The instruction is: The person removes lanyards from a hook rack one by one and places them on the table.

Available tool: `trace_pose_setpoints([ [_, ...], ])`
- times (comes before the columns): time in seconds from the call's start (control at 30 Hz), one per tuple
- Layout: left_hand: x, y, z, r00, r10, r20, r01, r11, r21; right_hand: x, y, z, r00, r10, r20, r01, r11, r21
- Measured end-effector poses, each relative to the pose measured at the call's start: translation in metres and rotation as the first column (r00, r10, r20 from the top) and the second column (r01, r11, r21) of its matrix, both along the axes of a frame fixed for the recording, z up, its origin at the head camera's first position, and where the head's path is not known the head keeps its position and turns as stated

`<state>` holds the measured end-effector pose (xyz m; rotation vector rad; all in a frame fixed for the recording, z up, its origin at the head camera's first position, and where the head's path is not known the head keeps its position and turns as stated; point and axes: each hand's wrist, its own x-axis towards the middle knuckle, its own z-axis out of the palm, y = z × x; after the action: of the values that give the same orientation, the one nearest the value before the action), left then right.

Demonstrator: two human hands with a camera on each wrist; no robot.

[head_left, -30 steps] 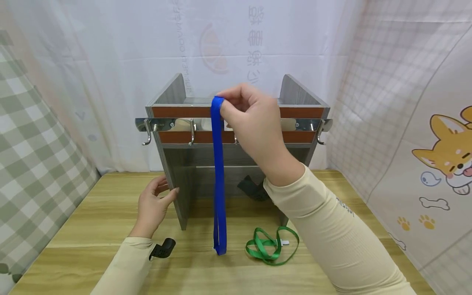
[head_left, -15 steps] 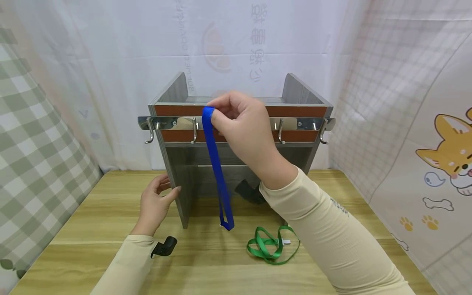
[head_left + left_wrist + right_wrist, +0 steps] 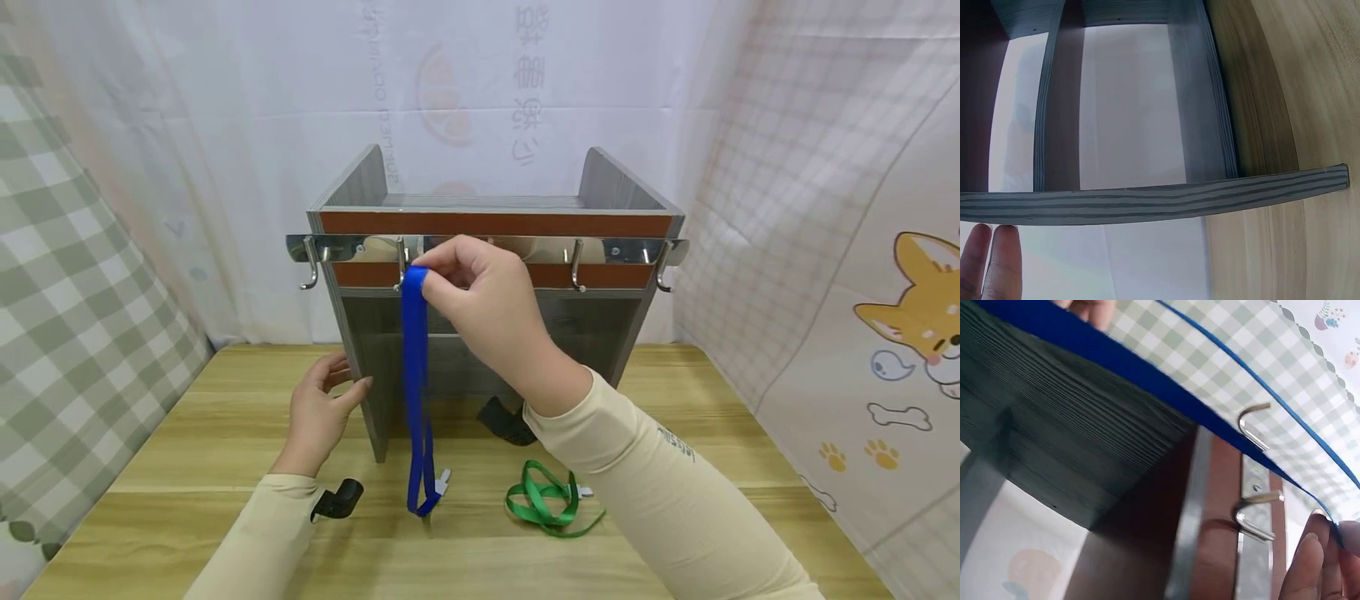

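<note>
My right hand (image 3: 487,312) pinches the top fold of a blue lanyard (image 3: 416,358) between thumb and fingertips. This fold is beside the second hook (image 3: 401,254) from the left, and whether they touch I cannot tell. Below, the lanyard hangs as a long loop with a white clip (image 3: 442,482) at its lower end. In the right wrist view, its blue strap (image 3: 1129,365) crosses in front of the shelf. My left hand (image 3: 318,412) rests against the left side panel of the grey wooden shelf (image 3: 358,367), thumb at the front edge. Two straight fingers (image 3: 1005,262) show beside the panel in the left wrist view.
A metal hook rail (image 3: 637,250) runs across the shelf's front, with other hooks (image 3: 577,265) along it. On the wooden table (image 3: 247,433), a green lanyard (image 3: 536,500) lies coiled at the right. Curtains (image 3: 247,167) stand behind and at both sides.
My right hand has moved down and slightly left with the blue lanyard, from over the rail to beside the second hook. The white clip has swung into view. My left hand keeps its place at the panel.
</note>
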<state>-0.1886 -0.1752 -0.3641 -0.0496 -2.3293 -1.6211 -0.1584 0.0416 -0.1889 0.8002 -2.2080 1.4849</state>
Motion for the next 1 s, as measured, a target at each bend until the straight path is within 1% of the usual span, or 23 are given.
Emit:
trace_pose_setpoints([
  [0.27,0.000,0.001,0.001,1.000,-0.003,0.013,0.003,1.000,-0.006,0.005,0.013,-0.028,1.000,-0.013,0.023,0.011,0.997,0.080],
  [0.37,0.000,0.001,0.000,1.000,-0.004,0.005,0.004,1.000,-0.010,0.007,0.019,-0.035,0.999,-0.024,0.025,0.020,0.993,0.118],
  [0.47,0.000,0.000,0.000,1.000,-0.005,0.001,0.005,1.000,-0.013,0.005,0.024,-0.042,0.999,-0.038,0.034,0.033,0.989,0.147],
  [0.57,0.000,0.000,0.000,1.000,-0.004,0.004,0.004,1.000,-0.020,-0.001,0.030,-0.050,0.997,-0.061,0.048,0.053,0.986,0.155],
  [0.77,-0.001,0.000,0.000,1.000,0.003,0.003,-0.002,1.000,-0.023,-0.018,0.039,-0.063,0.990,-0.101,0.103,0.087,0.988,0.129],
  [0.9,0.000,0.000,0.001,1.000,0.004,0.006,-0.004,1.000,-0.027,-0.027,0.042,-0.068,0.981,-0.122,0.149,0.105,0.988,0.116],
  [1.0,0.001,0.000,0.002,1.000,0.004,0.008,-0.004,1.000,-0.029,-0.032,0.042,-0.072,0.977,-0.136,0.164,0.115,0.985,0.131],
])
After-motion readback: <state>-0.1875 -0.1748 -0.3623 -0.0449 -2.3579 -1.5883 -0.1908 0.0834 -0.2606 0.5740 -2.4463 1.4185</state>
